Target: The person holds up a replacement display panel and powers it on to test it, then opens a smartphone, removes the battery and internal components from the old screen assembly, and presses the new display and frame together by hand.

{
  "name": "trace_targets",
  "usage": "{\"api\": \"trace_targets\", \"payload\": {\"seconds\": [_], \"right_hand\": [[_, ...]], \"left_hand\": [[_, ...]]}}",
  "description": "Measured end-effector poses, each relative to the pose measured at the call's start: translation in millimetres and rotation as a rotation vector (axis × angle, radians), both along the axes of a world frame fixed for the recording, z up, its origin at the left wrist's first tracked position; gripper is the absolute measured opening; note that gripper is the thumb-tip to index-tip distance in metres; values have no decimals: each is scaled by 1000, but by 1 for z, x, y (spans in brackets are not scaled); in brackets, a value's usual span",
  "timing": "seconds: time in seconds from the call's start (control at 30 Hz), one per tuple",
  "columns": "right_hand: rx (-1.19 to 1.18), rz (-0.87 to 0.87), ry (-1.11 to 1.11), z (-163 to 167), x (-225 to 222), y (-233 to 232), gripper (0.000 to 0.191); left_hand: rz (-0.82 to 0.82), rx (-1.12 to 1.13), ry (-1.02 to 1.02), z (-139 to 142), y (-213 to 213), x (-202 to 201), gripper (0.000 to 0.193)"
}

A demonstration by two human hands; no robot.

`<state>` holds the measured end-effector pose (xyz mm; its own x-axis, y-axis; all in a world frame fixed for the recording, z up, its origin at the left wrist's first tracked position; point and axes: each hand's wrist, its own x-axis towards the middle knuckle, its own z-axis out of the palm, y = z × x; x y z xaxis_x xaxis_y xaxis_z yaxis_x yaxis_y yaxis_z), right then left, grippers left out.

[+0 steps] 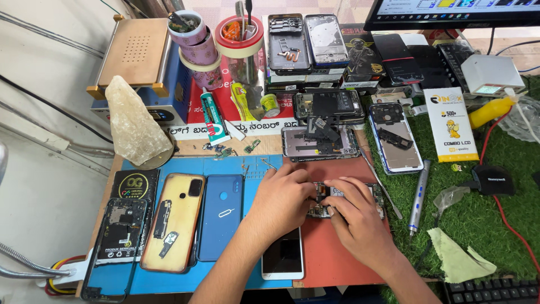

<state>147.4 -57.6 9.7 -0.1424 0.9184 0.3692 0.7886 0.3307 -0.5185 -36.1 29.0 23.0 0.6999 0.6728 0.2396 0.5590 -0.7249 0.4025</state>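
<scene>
Left hand: we see the left hand (281, 197) curled, fingertips pressed down on the near-left edge of the opened phone (346, 201).
Right hand: the right hand (354, 217) lies over the same phone, fingers bent and drawn together on its circuit board; we cannot tell whether they pinch a part.
Phone: it lies on the red mat (332, 259), between both hands.
Nearby: a white phone (283, 256) sits under the left wrist, a blue back cover (220, 217) lies left of it, and a grey electric screwdriver (418, 197) lies on the green turf (478, 225).
</scene>
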Motion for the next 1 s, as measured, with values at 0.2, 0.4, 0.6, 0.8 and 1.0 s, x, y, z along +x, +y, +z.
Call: {"api": "trace_targets", "payload": {"seconds": [0.2,0.4,0.6,0.8,1.0], "right_hand": [[81,49,-188,4,14,0,39],[-37,37,-101,7,43,0,41],[63,17,-84,3,40,-4,30],[159,92,-99,11,32,-4,25],[47,222,18,5,22,4,25]], "left_hand": [[3,-22,-11,2,-1,-1,14],[2,-28,-13,3,1,-1,15],[6,-26,-27,5,0,-2,17],[14,-26,-20,6,0,-1,17],[5,-36,-37,7,0,-1,17]]}}
